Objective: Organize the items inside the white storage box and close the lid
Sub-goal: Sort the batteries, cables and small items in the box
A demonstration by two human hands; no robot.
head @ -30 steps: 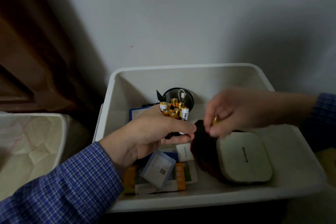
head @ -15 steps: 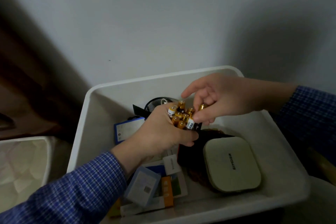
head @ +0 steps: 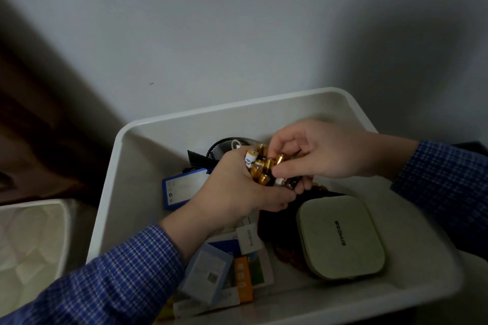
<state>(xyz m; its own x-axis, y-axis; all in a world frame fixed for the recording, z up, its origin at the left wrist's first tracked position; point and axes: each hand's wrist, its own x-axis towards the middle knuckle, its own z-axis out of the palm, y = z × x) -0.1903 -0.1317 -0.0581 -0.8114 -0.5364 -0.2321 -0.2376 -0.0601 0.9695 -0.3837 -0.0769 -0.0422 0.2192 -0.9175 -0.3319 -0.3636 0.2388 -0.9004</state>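
Both hands now meet above the white storage box point(head: 169, 124): left hand point(head: 237, 192) clutches the batteries point(head: 260, 166), right hand point(head: 324, 153), arrived a second ago, pinches another in. Gathering continues; lid unseen.

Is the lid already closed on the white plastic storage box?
No: the white plastic storage box is open, with both hands over it holding gold batteries.

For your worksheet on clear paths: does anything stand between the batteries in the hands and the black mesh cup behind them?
Nothing visible. The left hand grips the batteries just in front of the mesh cup; the right hand pinches one.
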